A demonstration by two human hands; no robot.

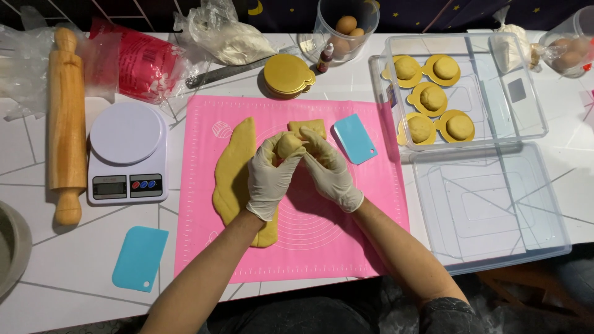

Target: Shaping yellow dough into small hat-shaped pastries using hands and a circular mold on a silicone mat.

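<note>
Head view: gloved left hand [270,176] and right hand [330,170] cup a dough ball [288,145] over the pink mat [309,241], fingers hiding its underside; the long dough strip [238,167] runs partly beneath the left wrist.

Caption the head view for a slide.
Gloved left hand and right hand cup a dough ball above a pink mat.

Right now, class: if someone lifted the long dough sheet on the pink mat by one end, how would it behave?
The dough sheet looks thin and soft, so it would probably droop and stretch. Its long shape suggests it might tear. Lying flat on the mat, it may cling slightly.
</note>
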